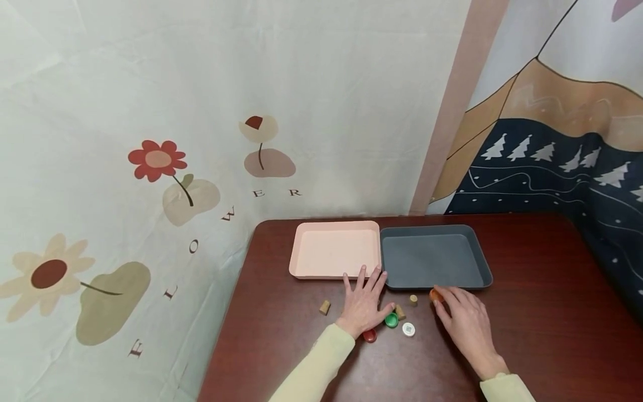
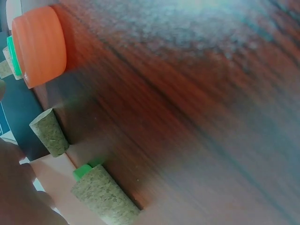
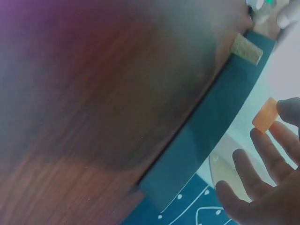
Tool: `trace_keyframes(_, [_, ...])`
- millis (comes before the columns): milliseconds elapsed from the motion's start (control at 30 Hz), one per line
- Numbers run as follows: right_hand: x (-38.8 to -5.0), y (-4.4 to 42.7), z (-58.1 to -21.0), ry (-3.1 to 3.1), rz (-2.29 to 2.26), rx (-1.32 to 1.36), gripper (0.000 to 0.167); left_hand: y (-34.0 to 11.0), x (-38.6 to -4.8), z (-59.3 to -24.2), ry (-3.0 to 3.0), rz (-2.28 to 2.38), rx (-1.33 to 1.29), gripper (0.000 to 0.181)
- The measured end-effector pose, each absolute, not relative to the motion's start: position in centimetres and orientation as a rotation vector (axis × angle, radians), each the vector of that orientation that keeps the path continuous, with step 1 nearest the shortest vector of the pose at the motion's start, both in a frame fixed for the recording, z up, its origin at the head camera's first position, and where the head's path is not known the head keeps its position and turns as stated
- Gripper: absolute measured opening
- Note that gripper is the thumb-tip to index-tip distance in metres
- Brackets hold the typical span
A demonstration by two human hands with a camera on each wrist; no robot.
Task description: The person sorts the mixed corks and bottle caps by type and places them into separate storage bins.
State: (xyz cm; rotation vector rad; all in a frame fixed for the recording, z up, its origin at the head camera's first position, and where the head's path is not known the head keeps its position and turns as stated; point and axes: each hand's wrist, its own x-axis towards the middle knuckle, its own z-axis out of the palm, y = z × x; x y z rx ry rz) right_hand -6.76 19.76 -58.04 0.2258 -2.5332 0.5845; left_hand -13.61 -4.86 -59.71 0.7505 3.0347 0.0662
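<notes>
My right hand pinches an orange bottle cap between thumb and fingertips, just in front of the dark grey tray. The right wrist view shows the same orange cap at the thumb tip. My left hand has its fingers spread, reaching toward the near corner of the pink tray. Close to the left thumb are a green cap and a cork, while a red cap lies by that wrist. The left hand holds nothing that I can see.
A white cap and a small cork lie between the hands. Another cork is left of the left hand. Both trays stand side by side at the back of the brown table, before a printed cloth.
</notes>
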Motion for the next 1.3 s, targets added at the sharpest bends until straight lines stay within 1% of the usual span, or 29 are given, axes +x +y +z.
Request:
trace_keyframes(300, [-9.0, 20.8, -57.1, -2.458, 0.664, 0.168, 0.043, -4.8, -13.8, -59.6, 3.041, 0.085, 0.764, 0.080])
trace_keyframes(467, [-10.2, 21.3, -57.1, -2.479, 0.685, 0.151, 0.044, -4.9, -13.8, -59.6, 3.042, 0.110, 0.764, 0.080])
trace_keyframes(900, [-14.2, 21.5, -57.6, -2.667, 0.709, 0.065, 0.039, -4.8, -14.0, -59.6, 3.028, 0.127, 0.760, 0.081])
trace_keyframes(1300, [-16.4, 21.6, -58.8, -2.730, 0.648, 0.129, 0.036, -5.0, -13.5, -59.8, 3.019, 0.108, 0.734, 0.081])
